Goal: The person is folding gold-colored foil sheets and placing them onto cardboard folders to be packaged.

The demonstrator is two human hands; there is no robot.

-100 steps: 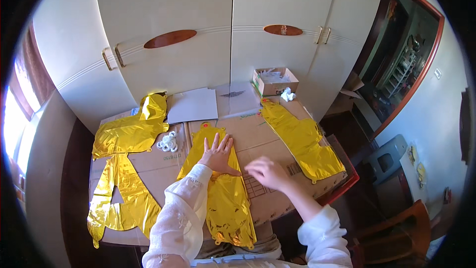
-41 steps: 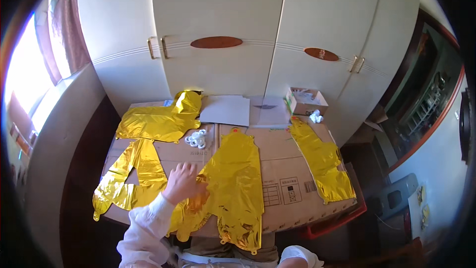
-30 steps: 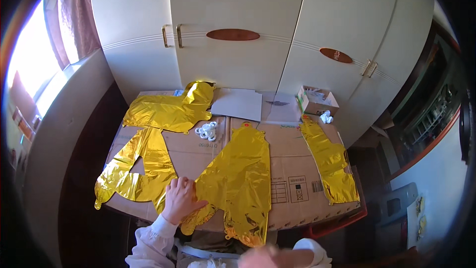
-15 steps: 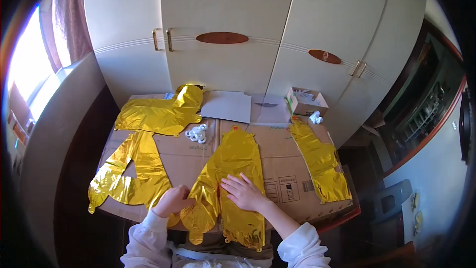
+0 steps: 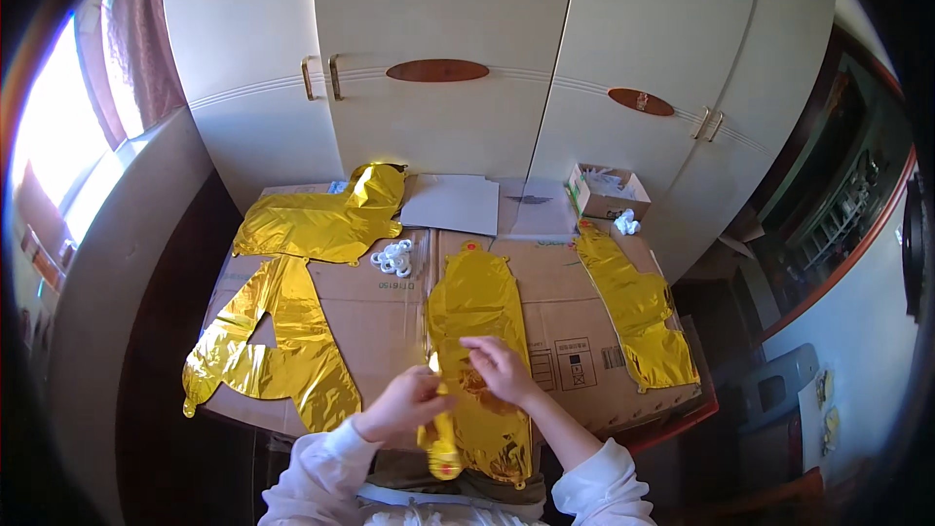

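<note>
A flat gold foil balloon (image 5: 477, 297) lies in front of me, its lower end hanging over the near edge of the cardboard. My left hand (image 5: 409, 399) is closed on a narrow flap of this balloon, lifted and folded in toward the middle. Just to its right, my right hand (image 5: 497, 368) hovers over or rests on the balloon with its fingers apart; contact is hard to tell. To the left lies an A-shaped gold foil balloon (image 5: 297, 331), and beyond it another flat gold foil balloon (image 5: 302, 226). A narrower gold foil balloon (image 5: 633, 307) lies at the right.
Flattened cardboard (image 5: 575, 282) covers the table. Several white ribbon rolls (image 5: 393, 258) sit behind the A shape. Grey card sheets (image 5: 450, 205) and a small open box (image 5: 609, 195) stand at the back, beside a white bundle (image 5: 627, 222). Behind rises a pale wardrobe (image 5: 438, 127).
My left hand has moved right, folding the balloon's left part inward into a narrow flap. My right hand has lifted its palm and shifted slightly right.
</note>
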